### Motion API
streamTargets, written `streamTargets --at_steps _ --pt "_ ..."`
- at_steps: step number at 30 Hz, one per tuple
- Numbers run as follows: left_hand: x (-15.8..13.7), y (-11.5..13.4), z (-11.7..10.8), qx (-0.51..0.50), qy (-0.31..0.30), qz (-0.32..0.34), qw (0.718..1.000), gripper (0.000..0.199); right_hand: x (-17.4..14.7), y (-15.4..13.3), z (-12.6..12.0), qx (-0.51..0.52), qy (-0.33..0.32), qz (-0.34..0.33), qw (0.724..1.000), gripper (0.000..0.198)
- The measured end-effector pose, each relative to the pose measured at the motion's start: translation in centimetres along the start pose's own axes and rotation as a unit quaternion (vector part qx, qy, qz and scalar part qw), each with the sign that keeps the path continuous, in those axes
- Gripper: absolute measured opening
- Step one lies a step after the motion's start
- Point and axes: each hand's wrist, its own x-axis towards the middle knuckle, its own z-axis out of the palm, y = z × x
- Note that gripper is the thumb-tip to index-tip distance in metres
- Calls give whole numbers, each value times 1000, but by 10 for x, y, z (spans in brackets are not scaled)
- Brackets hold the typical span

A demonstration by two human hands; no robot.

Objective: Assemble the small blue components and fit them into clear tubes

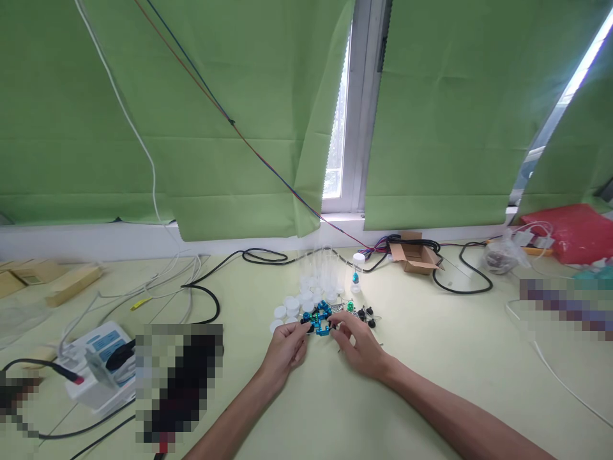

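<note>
My left hand [286, 345] is closed in a pinch, its thumb and forefinger at the left end of a small blue part [322, 330] with black pieces at its sides. At the right end, the fingertips of my right hand [358, 344] pinch a small black piece [332, 324] against that part. Just behind lie more blue parts [323, 308] in a loose pile. A green piece [350, 306] and several black knob-like pieces with thin metal pins [370, 312] lie to the right. Fine details between my fingers are too small to tell.
White round caps [291, 303] and clear tubes [330, 271] stand behind the pile. One capped tube [355, 275] holds a blue piece. Farther back sits an open cardboard box [416, 257]. A white power strip [103, 358] and black cables [218, 300] lie left.
</note>
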Motion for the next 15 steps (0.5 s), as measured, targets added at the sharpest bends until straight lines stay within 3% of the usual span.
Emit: streamTargets --at_steps 15 --pt "2 -3 -2 1 -4 2 1000 52 0 -1 1 15 6 22 1000 17"
